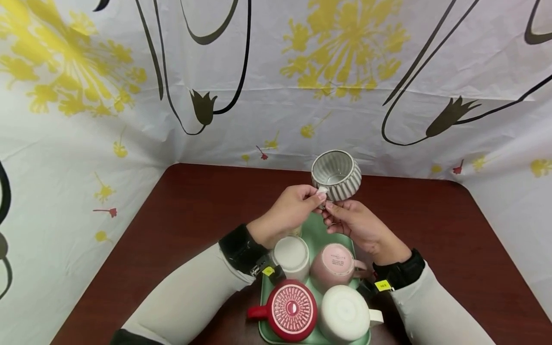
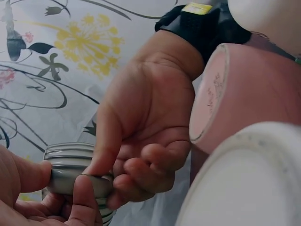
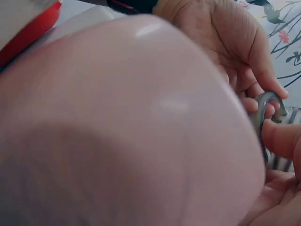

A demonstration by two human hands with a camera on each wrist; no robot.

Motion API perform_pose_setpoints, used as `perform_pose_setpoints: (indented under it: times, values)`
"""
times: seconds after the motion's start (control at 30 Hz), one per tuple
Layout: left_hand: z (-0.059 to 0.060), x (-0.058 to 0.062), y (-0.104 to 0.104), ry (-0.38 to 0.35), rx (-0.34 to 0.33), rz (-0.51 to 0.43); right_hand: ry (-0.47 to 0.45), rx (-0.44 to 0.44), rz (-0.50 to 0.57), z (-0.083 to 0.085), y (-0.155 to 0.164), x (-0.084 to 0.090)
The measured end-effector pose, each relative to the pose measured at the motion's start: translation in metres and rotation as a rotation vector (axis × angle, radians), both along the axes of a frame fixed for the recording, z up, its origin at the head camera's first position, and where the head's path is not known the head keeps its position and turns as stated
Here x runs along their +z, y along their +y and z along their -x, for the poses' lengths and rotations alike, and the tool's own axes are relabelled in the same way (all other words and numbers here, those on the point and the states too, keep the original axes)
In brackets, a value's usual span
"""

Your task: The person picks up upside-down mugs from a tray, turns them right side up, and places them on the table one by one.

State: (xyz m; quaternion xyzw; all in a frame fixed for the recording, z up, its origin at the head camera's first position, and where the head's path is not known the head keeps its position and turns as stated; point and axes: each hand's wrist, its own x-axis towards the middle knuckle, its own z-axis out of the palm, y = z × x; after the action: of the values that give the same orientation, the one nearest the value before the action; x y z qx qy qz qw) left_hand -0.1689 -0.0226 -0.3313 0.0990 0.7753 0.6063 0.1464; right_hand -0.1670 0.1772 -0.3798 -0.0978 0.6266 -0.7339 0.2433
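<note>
I see both hands holding one grey ribbed ceramic mug [image 1: 337, 174] up in the air, past the far end of the pale green plastic tray [image 1: 318, 229]. The mug is tipped so its open mouth faces me. My left hand [image 1: 288, 212] pinches the mug's handle with curled fingers. My right hand [image 1: 358, 225] pinches the same handle from the other side, fingers curled too. The two hands touch each other there.

I think the step in hand is passing or turning the mug between the hands. The next move needs one hand to get a firm hold before the other lets go, or the mug could slip and fall on the dark brown wooden table [image 1: 453, 230].

On the tray four other mugs sit upside down: a small white mug [image 1: 292, 255], a pale pink mug [image 1: 336, 264], a red mug with a white spoked pattern [image 1: 290, 310] and a bigger white mug [image 1: 346, 314].

Some things are hard to see. The tray's near edge is cut off at the bottom of the head view. In the right wrist view the pink mug fills almost everything and is blurry, so I only see a bit of the grey handle. In the left wrist view the white mug blocks one corner. I cannot tell what is inside the grey mug.
</note>
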Motion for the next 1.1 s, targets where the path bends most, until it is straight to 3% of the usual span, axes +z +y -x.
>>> perform_pose_setpoints:
  times: [0.13,0.33,0.47,0.6,0.83,1.1]
  values:
    - [0.002,0.004,-0.007,0.006,0.019,0.008,0.117,-0.048,-0.152,-0.001,0.004,0.002]
    - [0.007,0.006,-0.024,-0.008,0.058,-0.029,0.353,-0.128,-0.489,-0.006,0.025,0.014]
    - [0.011,0.005,-0.040,-0.024,0.109,-0.068,0.457,-0.160,-0.728,-0.007,0.040,0.017]
    - [0.013,0.003,-0.056,-0.003,0.169,-0.042,0.534,-0.155,-0.928,-0.005,0.052,0.013]
    - [0.021,-0.015,-0.084,0.055,0.266,0.004,0.664,-0.068,-1.130,0.001,0.066,-0.008]
    - [0.026,-0.044,-0.112,0.042,0.361,0.085,0.811,-0.143,-1.287,0.007,0.074,-0.030]
